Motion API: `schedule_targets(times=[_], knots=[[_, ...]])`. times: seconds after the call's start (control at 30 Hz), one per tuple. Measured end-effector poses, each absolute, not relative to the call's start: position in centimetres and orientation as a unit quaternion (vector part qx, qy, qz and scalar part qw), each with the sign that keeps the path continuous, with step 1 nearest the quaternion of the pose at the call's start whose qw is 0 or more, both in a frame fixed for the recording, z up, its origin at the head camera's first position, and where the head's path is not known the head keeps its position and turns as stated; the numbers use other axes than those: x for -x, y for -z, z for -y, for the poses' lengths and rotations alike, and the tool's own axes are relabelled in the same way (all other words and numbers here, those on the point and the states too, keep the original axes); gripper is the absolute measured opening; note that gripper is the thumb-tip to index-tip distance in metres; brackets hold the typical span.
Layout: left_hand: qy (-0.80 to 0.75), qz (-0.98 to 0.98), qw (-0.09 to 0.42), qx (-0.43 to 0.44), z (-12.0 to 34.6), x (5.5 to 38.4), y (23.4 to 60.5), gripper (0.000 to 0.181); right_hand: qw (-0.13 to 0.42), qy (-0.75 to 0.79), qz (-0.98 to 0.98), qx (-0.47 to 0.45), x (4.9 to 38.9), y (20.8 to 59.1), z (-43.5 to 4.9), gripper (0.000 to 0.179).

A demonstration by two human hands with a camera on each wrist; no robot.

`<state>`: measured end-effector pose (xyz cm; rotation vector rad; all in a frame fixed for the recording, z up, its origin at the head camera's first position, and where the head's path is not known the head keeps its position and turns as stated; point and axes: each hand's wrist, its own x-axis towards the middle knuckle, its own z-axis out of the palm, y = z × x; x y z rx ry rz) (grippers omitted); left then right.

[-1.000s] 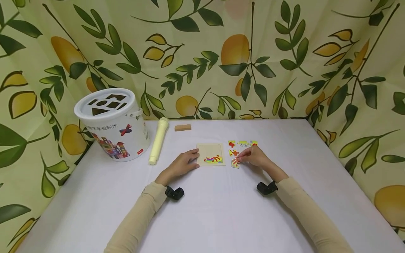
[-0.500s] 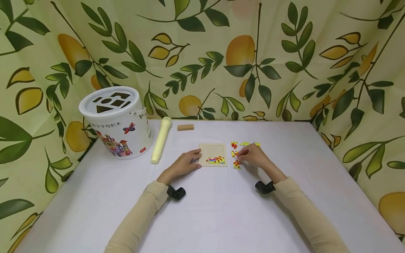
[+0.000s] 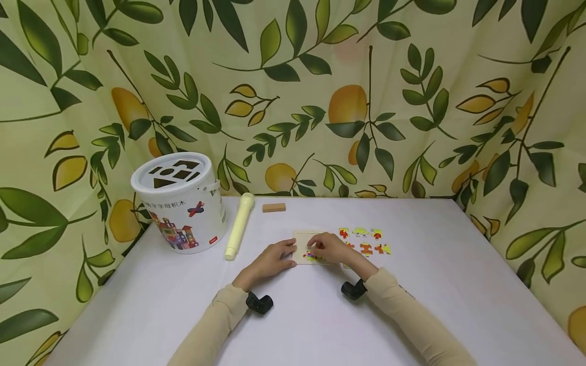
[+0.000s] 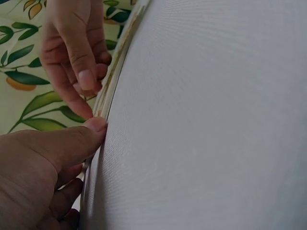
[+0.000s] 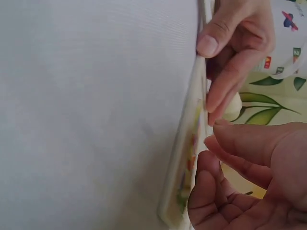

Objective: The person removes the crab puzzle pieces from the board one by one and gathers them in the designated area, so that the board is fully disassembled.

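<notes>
A square wooden puzzle tray (image 3: 299, 243) lies on the white table, with some colourful pieces fitted along its lower part. My left hand (image 3: 273, 258) grips the tray's left side, its thumb on the near edge in the left wrist view (image 4: 53, 163). Over the tray hovers my right hand (image 3: 330, 247), thumb and fingertips drawn together in a pinch on a small puzzle piece that the fingers mostly hide. In the right wrist view, the right hand (image 5: 244, 177) is close beside the tray (image 5: 180, 163). Several loose puzzle pieces (image 3: 366, 249) lie in rows right of the tray.
A white lidded bucket (image 3: 183, 218) with shape cut-outs stands at the back left. Beside it lies a pale yellow microphone-shaped stick (image 3: 239, 226). A small wooden block (image 3: 273, 207) rests near the back edge, before a leaf-patterned curtain (image 3: 293, 127).
My right hand has moved left from the loose pieces to above the tray. The left hand keeps its hold on the tray's side. The head view has tilted upward.
</notes>
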<state>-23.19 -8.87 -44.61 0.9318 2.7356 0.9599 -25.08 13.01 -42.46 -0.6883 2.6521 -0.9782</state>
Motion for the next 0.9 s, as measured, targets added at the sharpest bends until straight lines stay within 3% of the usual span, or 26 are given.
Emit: schedule_targets(times=[0.17, 0.63, 0.9], knots=[[-0.314, -0.896, 0.052, -0.309, 9.0, 22.8, 44.9, 0.049, 0.121, 0.331, -0.907, 0.231, 24.4, 43.3, -12.7, 0.014], [-0.317, -0.891, 0.033, -0.323, 8.8, 22.9, 44.8, 0.046, 0.056, 0.321, -0.905, 0.272, 24.5, 43.9, -12.9, 0.001], [-0.306, -0.897, 0.036, -0.318, 8.8, 22.9, 44.8, 0.047, 0.057, 0.317, -0.907, 0.271, 24.3, 43.7, -12.7, 0.015]])
